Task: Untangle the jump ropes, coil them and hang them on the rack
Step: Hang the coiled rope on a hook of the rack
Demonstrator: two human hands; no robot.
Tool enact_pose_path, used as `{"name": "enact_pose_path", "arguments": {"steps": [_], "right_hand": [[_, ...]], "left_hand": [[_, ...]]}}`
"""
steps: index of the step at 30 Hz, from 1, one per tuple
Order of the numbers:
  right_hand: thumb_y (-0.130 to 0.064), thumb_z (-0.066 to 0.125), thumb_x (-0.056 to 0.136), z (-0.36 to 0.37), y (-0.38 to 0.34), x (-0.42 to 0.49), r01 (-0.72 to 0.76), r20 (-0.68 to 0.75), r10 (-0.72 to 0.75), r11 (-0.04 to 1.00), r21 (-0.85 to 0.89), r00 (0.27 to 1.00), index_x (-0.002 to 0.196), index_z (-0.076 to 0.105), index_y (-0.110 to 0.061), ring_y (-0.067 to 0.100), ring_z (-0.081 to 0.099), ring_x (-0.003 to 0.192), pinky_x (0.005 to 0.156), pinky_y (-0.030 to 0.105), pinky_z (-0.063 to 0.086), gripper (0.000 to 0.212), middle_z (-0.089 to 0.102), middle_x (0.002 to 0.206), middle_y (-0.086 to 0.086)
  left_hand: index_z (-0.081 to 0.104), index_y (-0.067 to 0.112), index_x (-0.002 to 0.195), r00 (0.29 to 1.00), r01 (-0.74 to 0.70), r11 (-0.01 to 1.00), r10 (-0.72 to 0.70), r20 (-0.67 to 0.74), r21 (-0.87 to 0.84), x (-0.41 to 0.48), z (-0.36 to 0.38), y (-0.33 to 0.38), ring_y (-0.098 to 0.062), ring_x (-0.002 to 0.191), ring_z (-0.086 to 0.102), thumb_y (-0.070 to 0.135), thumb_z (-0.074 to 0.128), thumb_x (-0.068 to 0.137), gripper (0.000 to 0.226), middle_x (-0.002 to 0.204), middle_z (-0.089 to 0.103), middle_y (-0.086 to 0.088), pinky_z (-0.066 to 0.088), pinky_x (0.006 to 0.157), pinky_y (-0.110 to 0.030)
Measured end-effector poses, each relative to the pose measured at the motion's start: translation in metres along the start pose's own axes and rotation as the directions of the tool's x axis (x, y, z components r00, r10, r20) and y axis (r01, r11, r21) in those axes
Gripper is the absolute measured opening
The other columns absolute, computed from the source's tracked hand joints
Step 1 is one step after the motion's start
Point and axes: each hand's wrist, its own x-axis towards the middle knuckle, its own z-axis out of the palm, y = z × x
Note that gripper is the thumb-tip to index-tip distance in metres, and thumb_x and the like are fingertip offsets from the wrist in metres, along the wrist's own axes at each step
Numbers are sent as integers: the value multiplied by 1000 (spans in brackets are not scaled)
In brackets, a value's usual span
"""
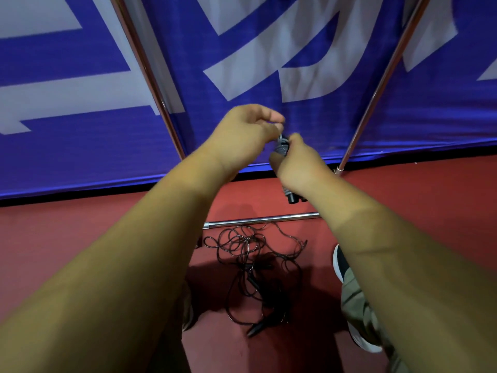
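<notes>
The fingers (273,118) of the left hand (247,135) are bent and pinch the top of a coiled jump rope (282,147), a tight grey bundle of thin cord wound round itself. The right hand (298,164) is wrapped round the lower part of the same bundle, thumb up against the windings. Two black, rounded handle ends (292,197) stick out below the right wrist. Both hands are held up in front of the rack (382,87), whose thin, shiny metal uprights slant up on either side; a chrome tube of its base lies flat on the floor (80,238). Behind the uprights hangs a blue woven banner (336,125) with large pale shapes and soft creases. The floor is matt red with a fine grain. On it, just in front of the base tube, lie the tangled jump ropes (252,262): thin black cords in loose, overlapping loops, with slim dark handles among them. To the right are a black shoe (339,261) with a white sole and an olive trouser leg (357,300).
</notes>
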Motion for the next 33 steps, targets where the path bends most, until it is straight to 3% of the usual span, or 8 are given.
{"name": "enact_pose_path", "arguments": {"steps": [3, 7, 13, 16, 20, 23, 28, 33], "right_hand": [[-40, 60, 100, -6, -5, -1, -17, 18, 16, 997, 79, 1000, 119, 51, -18, 32, 62, 90, 68, 37, 41, 30, 64, 105, 7], [-52, 64, 87, -13, -13, -14, -36, 50, 22, 956, 292, 999, 109, 56, -30, 29, 74, 85, 78, 46, 62, 32, 73, 99, 4], [-51, 74, 83, -41, -24, -43, -41, 137, -29, 874, 484, 990, 106, 67, -29, 22, 78, 91, 91, 52, 63, 33, 78, 104, 1], [-42, 76, 88, -70, -34, -61, 30, 62, -76, 836, 547, 995, 113, 67, -34, 20, 75, 98, 91, 55, 62, 28, 76, 109, -2], [-23, 76, 97, -119, -48, -80, 261, -136, -223, 825, 502, 965, 113, 73, -33, 17, 76, 103, 79, 34, 58, 19, 79, 106, -2], [-28, 77, 96, -158, -61, -92, 344, -187, -291, 842, 416, 938, 104, 77, -31, 14, 77, 99, 85, 42, 60, 8, 81, 97, -7], [-24, 75, 100, -214, -78, -96, 382, -285, -276, 806, 452, 918, 101, 76, -22, 1, 74, 77, 71, 38, 65, 3, 75, 78, -16], [-23, 75, 100, -263, -92, -85, 363, -333, -210, 778, 512, 919, 101, 78, -17, 23, 79, 92, 72, 46, 67, 7, 81, 91, 6]], "left_hand": [[71, 13, 117, 998, 31, 998, -34, -45, -56, 0, -8, 0, 0, 73, 63, 10, 67, 97, 20, 71, 66, 17, 49, 78, -29], [69, 12, 120, 994, 11, 980, -33, -105, -198, -8, -17, 12, -12, 85, 65, -2, 65, 94, 30, 89, 67, 0, 51, 83, -29], [65, 3, 122, 994, -15, 958, -18, -112, -286, -31, -17, 51, -23, 85, 63, -5, 69, 94, 30, 89, 67, -9, 56, 76, -33], [68, 5, 118, 996, -66, 975, 51, -74, -211, -43, -15, 84, -20, 82, 68, -4, 73, 93, 27, 90, 68, -11, 61, 77, -34], [68, 3, 117, 991, -131, 985, 127, -48, -114, -58, -13, 130, -14, 79, 72, -2, 71, 94, 24, 92, 68, -12, 56, 64, -22], [67, 3, 120, 983, -186, 980, 185, -16, -77, -67, -11, 167, -12, 79, 69, -1, 71, 95, 25, 86, 70, -4, 56, 64, -20], [62, -2, 127, 956, -290, 956, 292, 32, -54, -71, -7, 227, -4, 72, 66, -14, 65, 93, 37, 91, 70, -4, 53, 63, -16], [66, 4, 117, 940, -335, 942, 332, -72, -26, -48, 7, 270, -14, 78, 71, -5, 73, 90, 30, 97, 75, -16, 61, 73, -25]]}}
